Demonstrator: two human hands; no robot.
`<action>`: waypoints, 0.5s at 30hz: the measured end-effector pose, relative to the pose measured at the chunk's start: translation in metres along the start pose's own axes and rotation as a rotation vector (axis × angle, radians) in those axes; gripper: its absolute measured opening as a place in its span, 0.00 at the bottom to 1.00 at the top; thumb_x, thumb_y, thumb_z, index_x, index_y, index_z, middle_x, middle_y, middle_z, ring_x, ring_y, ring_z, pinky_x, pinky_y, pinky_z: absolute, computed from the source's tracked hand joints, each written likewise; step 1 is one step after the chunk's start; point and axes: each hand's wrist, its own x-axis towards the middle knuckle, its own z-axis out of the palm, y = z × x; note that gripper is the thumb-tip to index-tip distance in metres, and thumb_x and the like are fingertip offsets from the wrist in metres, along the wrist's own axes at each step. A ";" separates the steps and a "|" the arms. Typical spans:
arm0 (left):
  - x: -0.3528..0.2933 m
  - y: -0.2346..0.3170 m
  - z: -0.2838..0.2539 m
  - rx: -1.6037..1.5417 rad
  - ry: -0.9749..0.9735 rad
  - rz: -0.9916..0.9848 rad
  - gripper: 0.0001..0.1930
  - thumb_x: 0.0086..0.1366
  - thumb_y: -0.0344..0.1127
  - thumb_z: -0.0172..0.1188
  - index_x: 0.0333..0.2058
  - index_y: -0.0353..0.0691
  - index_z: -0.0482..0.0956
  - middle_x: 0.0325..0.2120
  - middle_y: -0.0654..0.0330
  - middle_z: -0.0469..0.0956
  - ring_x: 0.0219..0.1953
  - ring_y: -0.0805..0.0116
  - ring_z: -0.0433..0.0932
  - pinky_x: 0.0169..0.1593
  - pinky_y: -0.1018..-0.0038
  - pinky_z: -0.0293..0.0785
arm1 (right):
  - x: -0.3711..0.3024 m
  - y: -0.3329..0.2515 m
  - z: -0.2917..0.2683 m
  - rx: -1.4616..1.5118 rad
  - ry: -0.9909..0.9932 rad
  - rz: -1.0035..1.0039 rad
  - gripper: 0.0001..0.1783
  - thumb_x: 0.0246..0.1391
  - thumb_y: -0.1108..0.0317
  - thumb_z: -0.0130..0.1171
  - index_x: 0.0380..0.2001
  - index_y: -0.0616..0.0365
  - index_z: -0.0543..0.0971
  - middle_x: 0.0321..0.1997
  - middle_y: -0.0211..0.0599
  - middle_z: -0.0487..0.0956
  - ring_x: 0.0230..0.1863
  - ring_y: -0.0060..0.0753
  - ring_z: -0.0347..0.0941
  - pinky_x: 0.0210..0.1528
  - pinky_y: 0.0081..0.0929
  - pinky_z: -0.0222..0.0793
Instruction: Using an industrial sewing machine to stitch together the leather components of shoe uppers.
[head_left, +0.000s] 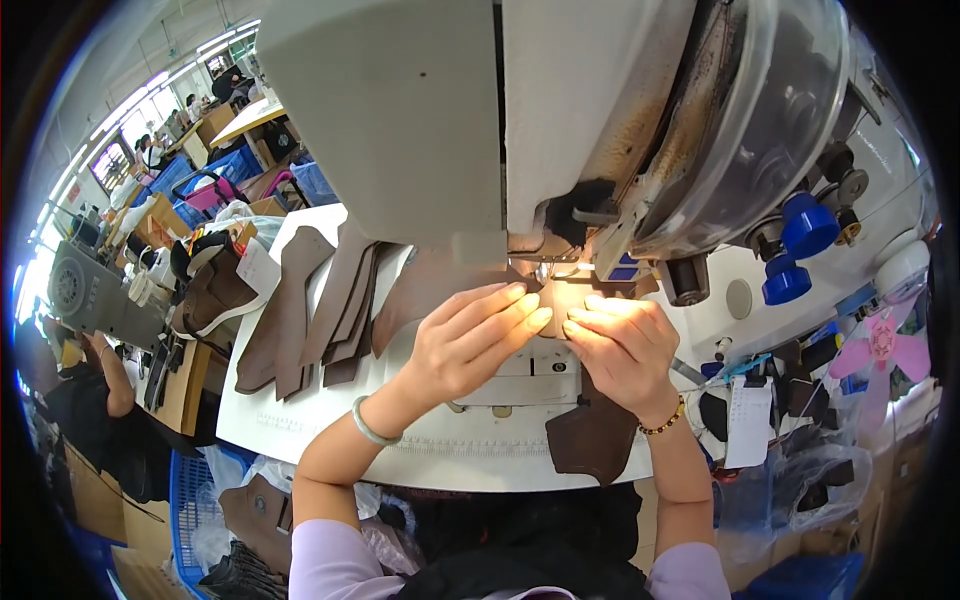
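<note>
Under the lit needle area of a sewing machine [420, 120], a small brown leather piece [566, 297] lies between my two hands. My left hand [468, 342], with a pale bangle at the wrist, has its fingers together and their tips on the piece's left side. From the other side, my right hand [625, 350], wearing a beaded bracelet, pinches the piece's near right edge. The needle tip itself is hard to make out in the glare. A dark brown leather panel [592, 440] hangs over the table's front edge below my right hand.
Several brown leather panels [290, 310] lie on the white table [400, 432] to the left. Beyond them are a brown shoe [215, 290] and a person's arm [115, 380]. Blue knobs [808, 228] and a pink fan [880, 340] are at right; a blue basket [190, 510] stands lower left.
</note>
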 end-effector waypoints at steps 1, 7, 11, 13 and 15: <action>0.000 -0.003 0.002 -0.013 0.039 0.032 0.13 0.46 0.27 0.65 0.35 0.38 0.84 0.33 0.63 0.81 0.40 0.64 0.82 0.44 0.70 0.82 | 0.000 0.000 0.000 -0.004 -0.006 0.005 0.09 0.40 0.71 0.68 0.29 0.51 0.80 0.36 0.22 0.80 0.36 0.21 0.76 0.35 0.22 0.65; 0.002 -0.010 0.004 -0.048 0.104 0.086 0.12 0.46 0.27 0.64 0.33 0.39 0.85 0.34 0.64 0.81 0.40 0.66 0.82 0.43 0.72 0.83 | 0.001 -0.001 -0.001 0.002 -0.012 0.030 0.09 0.40 0.71 0.68 0.28 0.50 0.80 0.35 0.19 0.80 0.35 0.20 0.75 0.35 0.21 0.65; 0.000 -0.009 0.003 -0.041 0.084 0.083 0.12 0.47 0.27 0.64 0.33 0.39 0.85 0.35 0.65 0.82 0.40 0.67 0.82 0.45 0.73 0.83 | 0.000 -0.001 -0.001 0.001 -0.012 0.038 0.09 0.41 0.71 0.68 0.29 0.50 0.80 0.36 0.18 0.80 0.33 0.19 0.73 0.35 0.21 0.64; -0.001 -0.008 0.003 -0.033 0.079 0.078 0.12 0.47 0.27 0.64 0.33 0.39 0.85 0.35 0.65 0.82 0.40 0.67 0.82 0.45 0.73 0.83 | 0.000 -0.001 -0.002 0.007 -0.018 0.034 0.08 0.42 0.69 0.68 0.30 0.49 0.81 0.36 0.17 0.80 0.32 0.18 0.72 0.33 0.21 0.62; -0.001 -0.009 0.004 -0.033 0.077 0.097 0.12 0.46 0.27 0.64 0.34 0.39 0.85 0.35 0.65 0.82 0.40 0.67 0.82 0.45 0.73 0.83 | 0.000 0.002 -0.006 0.032 -0.041 0.038 0.08 0.43 0.69 0.68 0.30 0.49 0.81 0.37 0.17 0.81 0.31 0.18 0.71 0.33 0.21 0.61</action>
